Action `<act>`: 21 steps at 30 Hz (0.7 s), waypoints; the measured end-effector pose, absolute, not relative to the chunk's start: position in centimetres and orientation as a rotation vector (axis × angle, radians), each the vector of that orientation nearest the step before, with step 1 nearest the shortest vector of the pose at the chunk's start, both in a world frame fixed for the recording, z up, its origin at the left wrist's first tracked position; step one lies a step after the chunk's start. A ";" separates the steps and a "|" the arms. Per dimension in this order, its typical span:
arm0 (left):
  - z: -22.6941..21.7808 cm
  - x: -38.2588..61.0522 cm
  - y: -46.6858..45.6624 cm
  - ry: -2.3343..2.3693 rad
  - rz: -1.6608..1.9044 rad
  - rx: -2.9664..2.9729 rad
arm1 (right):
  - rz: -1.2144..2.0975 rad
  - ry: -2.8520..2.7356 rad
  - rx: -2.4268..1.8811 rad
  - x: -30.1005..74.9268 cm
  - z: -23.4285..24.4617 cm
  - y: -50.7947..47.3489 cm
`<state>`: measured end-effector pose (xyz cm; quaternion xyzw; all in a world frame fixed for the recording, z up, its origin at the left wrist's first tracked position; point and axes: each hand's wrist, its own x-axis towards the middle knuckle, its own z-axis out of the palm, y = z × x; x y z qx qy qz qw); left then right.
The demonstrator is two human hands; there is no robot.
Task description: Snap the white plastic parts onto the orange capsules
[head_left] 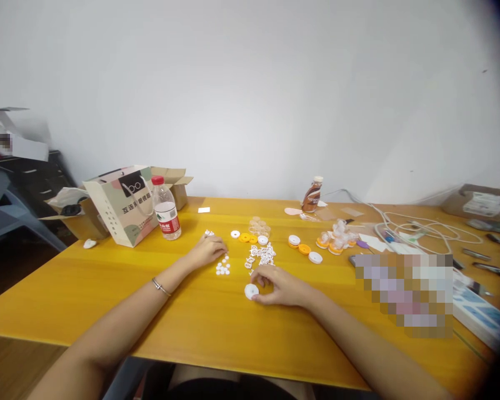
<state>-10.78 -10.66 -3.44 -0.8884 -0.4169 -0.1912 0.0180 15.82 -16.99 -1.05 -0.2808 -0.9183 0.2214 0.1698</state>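
My right hand point(280, 285) rests on the yellow table point(108, 289) with its fingers pinched on a round white disc point(251, 291). My left hand point(207, 250) lies curled beside a cluster of small white buttons point(223, 267); whether it holds one is hidden. A pile of white lattice-like plastic pieces point(263, 255) lies just beyond my right hand. Farther back sit orange and white round parts point(248, 237) and clear rings point(259, 225).
A water bottle with a red label point(165, 209), a paper bag point(123, 205) and open cardboard boxes point(175, 180) stand at the left. A brown drink bottle point(312, 195), more orange and white discs point(304, 248), wrapped parts point(337, 236), cables point(416, 228) and tools lie to the right.
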 end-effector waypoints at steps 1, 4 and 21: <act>-3.5 -10.7 -10.6 -1.290 -0.594 -2.762 | 0.633 -2.612 -0.803 15.8 -1.1 -17.0; -3.6 -10.7 -10.5 -1.328 -0.628 -2.774 | 0.632 -2.615 -0.817 15.7 -1.4 -16.9; -2.7 -10.3 -10.8 -1.277 -0.524 -2.730 | 0.689 -2.625 -0.808 15.4 -1.5 -16.9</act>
